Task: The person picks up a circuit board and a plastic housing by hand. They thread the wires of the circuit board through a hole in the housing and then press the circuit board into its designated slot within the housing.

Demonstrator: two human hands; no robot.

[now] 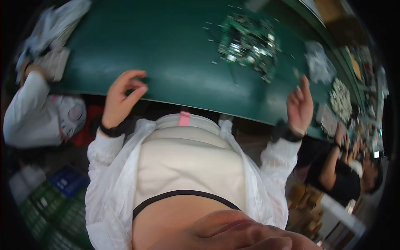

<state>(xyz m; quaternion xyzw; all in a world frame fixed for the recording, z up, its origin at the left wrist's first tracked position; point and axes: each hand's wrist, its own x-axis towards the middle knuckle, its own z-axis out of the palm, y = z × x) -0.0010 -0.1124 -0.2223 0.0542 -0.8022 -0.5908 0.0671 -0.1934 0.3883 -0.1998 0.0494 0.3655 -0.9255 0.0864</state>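
Note:
My left hand [125,94] hovers over the near edge of the green worktable [158,46], thumb and fingers curved and apart with nothing between them. Over the table's right part is my right hand [301,106], its index finger stretched out and the other fingers loosely bent. I see nothing held in it. Just beyond that fingertip is a small pale, blurred thing [296,73], too smeared to name. A heap of small green circuit boards [250,48] lies ahead, between my hands and farther off. Loose pin-like bits are scattered around it.
Right of the heap sit a clear plastic bag [320,62] and a pile of pale small parts [340,98]. At the far left a person's arm [31,89] reaches a whitish tray [57,64]. Other people work at the right. Green crates [58,214] stand lower left.

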